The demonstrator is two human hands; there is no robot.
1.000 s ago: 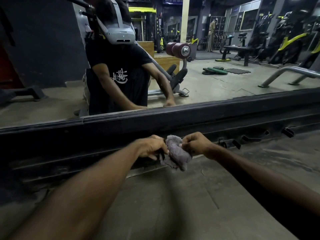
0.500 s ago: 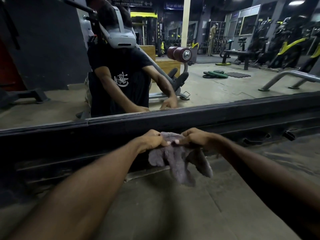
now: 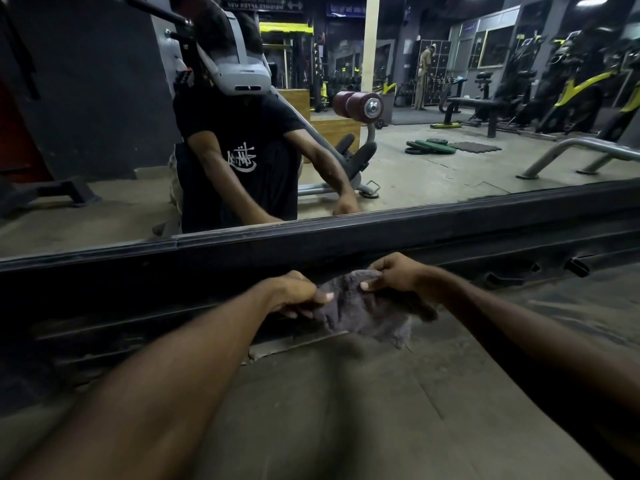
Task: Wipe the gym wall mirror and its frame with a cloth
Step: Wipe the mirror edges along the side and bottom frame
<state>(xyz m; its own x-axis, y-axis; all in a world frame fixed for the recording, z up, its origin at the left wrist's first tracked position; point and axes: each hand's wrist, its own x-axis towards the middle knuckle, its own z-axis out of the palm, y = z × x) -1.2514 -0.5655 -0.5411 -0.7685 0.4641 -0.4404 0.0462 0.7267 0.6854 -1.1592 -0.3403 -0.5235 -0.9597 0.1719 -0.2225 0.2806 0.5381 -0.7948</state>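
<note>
A grey fluffy cloth [image 3: 370, 311] hangs spread between my two hands, just in front of the black lower frame [image 3: 450, 233] of the wall mirror [image 3: 433, 168]. My left hand [image 3: 298, 294] pinches the cloth's left edge. My right hand [image 3: 391, 271] grips its upper right edge, slightly higher and closer to the frame. The cloth's lower part droops toward the floor. The mirror shows my reflection and the gym behind me.
Below the frame runs a dark ribbed base [image 3: 138, 327] with small hooks [image 3: 575, 266] at the right. A dusty rubber floor [image 3: 346, 410] lies under my arms. Benches, weight plates and machines appear only as reflections.
The cloth went from a bunched wad to spread open between my hands. My hands moved apart, the right one rising a little toward the frame.
</note>
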